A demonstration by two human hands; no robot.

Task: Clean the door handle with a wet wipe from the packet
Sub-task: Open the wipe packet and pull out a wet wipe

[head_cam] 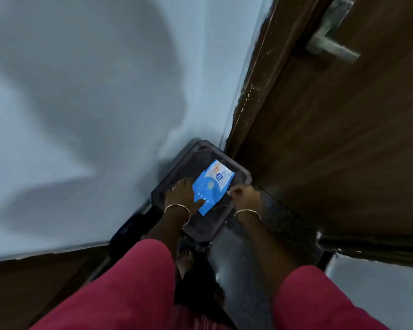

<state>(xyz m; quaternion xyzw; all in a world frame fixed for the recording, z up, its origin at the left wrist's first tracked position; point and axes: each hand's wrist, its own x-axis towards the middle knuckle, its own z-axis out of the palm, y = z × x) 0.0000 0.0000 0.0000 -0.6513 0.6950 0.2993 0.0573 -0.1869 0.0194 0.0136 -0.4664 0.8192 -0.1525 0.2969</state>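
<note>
1. A small dark-blue square label (219, 178) on the blue wet wipe packet (210, 189) reads "mee mee", set sideways near the packet's far end.
2. Other print on the packet is too blurred to read.

Probably a home doorway: a brown wooden door (343, 139) with lever handle (329, 44), pale painted wall (81, 91), dark stone floor (248, 270).
</note>
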